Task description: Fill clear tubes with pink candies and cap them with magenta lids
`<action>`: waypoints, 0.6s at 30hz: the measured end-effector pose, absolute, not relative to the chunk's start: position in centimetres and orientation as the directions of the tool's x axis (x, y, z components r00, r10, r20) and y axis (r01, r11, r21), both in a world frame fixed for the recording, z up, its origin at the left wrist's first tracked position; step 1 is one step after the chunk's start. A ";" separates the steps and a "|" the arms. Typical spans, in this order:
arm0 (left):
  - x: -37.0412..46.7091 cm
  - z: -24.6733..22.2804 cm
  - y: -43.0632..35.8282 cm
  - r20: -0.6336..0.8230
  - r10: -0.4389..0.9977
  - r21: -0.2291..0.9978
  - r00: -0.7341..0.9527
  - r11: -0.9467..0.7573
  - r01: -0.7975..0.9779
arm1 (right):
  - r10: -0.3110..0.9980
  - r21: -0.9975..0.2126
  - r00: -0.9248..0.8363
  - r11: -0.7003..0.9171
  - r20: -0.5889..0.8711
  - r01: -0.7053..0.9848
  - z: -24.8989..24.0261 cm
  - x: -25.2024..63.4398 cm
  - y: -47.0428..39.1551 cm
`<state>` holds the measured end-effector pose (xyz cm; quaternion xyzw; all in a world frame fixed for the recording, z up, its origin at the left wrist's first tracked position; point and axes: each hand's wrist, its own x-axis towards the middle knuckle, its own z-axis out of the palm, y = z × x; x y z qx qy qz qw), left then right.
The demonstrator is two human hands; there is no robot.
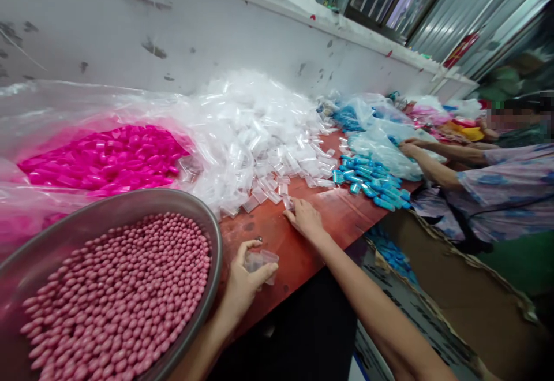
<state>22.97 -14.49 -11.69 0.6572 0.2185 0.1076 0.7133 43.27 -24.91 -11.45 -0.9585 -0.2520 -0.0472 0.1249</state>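
Note:
My left hand (249, 271) is closed around a few clear plastic containers (262, 261) above the red table (298, 254), right of the metal bowl. My right hand (303, 217) reaches the front edge of a large heap of clear containers (277, 133), its fingertips on one small clear container (287, 202). The wide metal bowl (217, 242) at the lower left holds many pink oval pieces (125, 288).
Behind the bowl, a plastic bag holds bright pink parts (108, 159). Blue filled containers (372, 179) lie at the right. Another person's hands (409, 147) touch a plastic bag (385, 144). An open cardboard box (454, 277) stands below the table edge.

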 end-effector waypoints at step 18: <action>22.0 -12.2 -14.2 0.229 0.319 0.950 0.920 -0.277 -0.140 | 0.709 -0.804 0.629 -0.555 -0.321 0.215 -6.4 33.3 -26.0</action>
